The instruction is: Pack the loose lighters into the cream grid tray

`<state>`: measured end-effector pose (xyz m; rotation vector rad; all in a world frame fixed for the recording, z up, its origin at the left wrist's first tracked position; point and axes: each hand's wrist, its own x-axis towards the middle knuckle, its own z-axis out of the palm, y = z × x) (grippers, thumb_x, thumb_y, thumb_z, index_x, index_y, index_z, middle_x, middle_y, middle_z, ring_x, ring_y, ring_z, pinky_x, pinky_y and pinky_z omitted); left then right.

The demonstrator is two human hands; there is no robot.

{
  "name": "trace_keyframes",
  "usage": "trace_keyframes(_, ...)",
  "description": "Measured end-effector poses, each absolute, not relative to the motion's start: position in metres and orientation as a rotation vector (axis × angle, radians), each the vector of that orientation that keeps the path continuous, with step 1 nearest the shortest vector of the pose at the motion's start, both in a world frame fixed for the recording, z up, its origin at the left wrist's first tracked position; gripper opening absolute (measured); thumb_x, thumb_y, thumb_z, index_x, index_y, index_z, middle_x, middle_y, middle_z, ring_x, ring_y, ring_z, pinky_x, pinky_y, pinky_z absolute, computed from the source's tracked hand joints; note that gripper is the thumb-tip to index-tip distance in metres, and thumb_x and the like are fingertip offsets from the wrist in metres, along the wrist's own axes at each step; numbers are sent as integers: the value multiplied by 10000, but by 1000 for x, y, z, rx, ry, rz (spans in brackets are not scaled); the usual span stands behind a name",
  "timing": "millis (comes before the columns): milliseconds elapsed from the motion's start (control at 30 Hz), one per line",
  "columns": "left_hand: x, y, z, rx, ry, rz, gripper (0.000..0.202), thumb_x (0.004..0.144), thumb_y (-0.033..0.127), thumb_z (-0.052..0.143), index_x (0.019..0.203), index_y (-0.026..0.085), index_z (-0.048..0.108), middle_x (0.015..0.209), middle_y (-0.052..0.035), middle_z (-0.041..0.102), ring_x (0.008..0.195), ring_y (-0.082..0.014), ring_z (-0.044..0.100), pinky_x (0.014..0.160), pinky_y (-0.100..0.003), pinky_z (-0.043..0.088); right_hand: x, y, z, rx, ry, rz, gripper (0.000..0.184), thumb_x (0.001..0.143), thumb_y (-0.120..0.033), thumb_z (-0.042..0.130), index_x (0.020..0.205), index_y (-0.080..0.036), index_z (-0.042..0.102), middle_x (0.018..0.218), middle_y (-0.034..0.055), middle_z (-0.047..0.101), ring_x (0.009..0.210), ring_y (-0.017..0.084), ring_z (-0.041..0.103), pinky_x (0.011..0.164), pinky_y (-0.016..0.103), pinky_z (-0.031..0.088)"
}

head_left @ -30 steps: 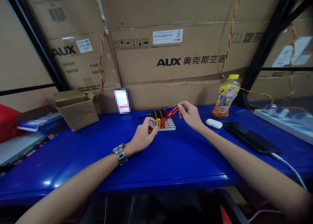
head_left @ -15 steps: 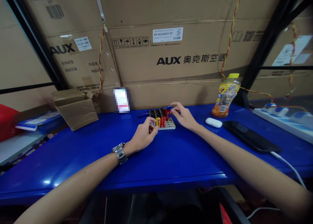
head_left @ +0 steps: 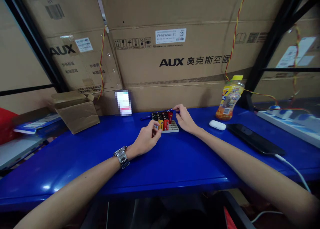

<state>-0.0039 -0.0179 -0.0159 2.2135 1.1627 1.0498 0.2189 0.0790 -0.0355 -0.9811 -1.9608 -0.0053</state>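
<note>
A pale battery tray (head_left: 174, 130) stands on the blue table, filled with upright batteries: dark ones at the back, yellow batteries (head_left: 160, 124) and red batteries (head_left: 166, 124) along the front. Several cells at its front right hold no battery. My left hand (head_left: 147, 137), wearing a metal watch, curls its fingers and thumb around the tray's front left corner. To the right of the tray is my right hand (head_left: 185, 119), its fingers stretched towards the back corner, near the end of a blue pen (head_left: 147, 117). I see nothing held in it.
A lit phone (head_left: 123, 102) leans on large cardboard boxes behind the table. An opened small carton (head_left: 77, 114) stands left. On the right are a drink bottle (head_left: 228, 99), a white earbud case (head_left: 217, 125), a black phone (head_left: 253, 139) on a cable and a power strip (head_left: 290, 122).
My right hand has shifted slightly left, its fingers now nearer the tray's back right corner and the pen's end. My left hand stays at the tray's front left corner.
</note>
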Motion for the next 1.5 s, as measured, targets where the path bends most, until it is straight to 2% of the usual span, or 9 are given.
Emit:
trace_keyframes(167,-4,-18,-16,2227,1153,1065,150,877,295,465,979,186,457,679,12,606,521,-112,547,530,-260,427,217,71,-31,-868,-2108,-64,338,702,-6,361,923,-216,507,1005,91,577,990,253,504,898,441,419)
trace_keyframes(333,-3,-19,-15,2244,1162,1045,149,873,293,462,974,183,463,681,7,605,526,-112,539,526,-259,421,219,74,-33,-899,-1997,-17,425,711,-15,368,1067,-199,510,1054,102,560,993,242,521,887,430,444)
trace_keyframes(567,-3,-20,-12,2262,1169,1029,139,872,294,458,956,185,477,681,8,606,538,-114,537,532,-259,418,221,75,-31,-907,-2048,-16,501,714,-22,378,1129,-218,578,1091,97,578,1060,241,528,953,450,429)
trace_keyframes(733,-4,-19,-14,2294,1161,1032,133,875,296,458,943,186,488,677,5,601,543,-119,531,538,-266,415,225,90,-44,-1240,-2123,-131,445,849,-185,395,1260,-234,557,1241,133,561,1119,318,481,917,536,428)
trace_keyframes(800,-3,-19,-14,2309,1156,1020,124,876,286,453,941,188,491,680,6,603,547,-119,531,542,-267,417,226,95,-47,-1405,-2189,-137,415,880,-273,403,1252,-282,586,1269,126,567,1144,361,460,881,585,426)
trace_keyframes(900,-3,-19,-14,2320,1155,992,122,881,273,443,944,184,498,695,1,607,561,-121,539,554,-266,423,227,95,-43,-1549,-2263,-89,401,880,-269,400,1202,-307,636,1247,119,596,1166,387,453,861,616,417)
trace_keyframes(1100,-4,-18,-15,2340,1148,984,113,885,255,443,945,184,507,709,3,604,593,-124,549,572,-262,414,232,83,-26,-1655,-2192,-222,350,884,-216,372,936,-203,717,1103,152,637,1072,357,537,817,559,453)
trace_keyframes(1267,-5,-17,-17,2358,1144,962,109,887,249,442,943,183,508,702,3,599,588,-125,543,566,-263,404,236,88,-34,-1565,-2324,-203,351,919,-327,412,1141,-196,651,1174,166,626,1061,359,553,814,550,456)
trace_keyframes(1500,-5,-18,-15,2379,1140,965,116,890,259,440,939,183,513,711,-7,615,592,-128,554,557,-264,403,239,90,-34,-1690,-2242,-142,203,854,-304,523,960,-196,657,981,135,667,855,283,632,677,422,497)
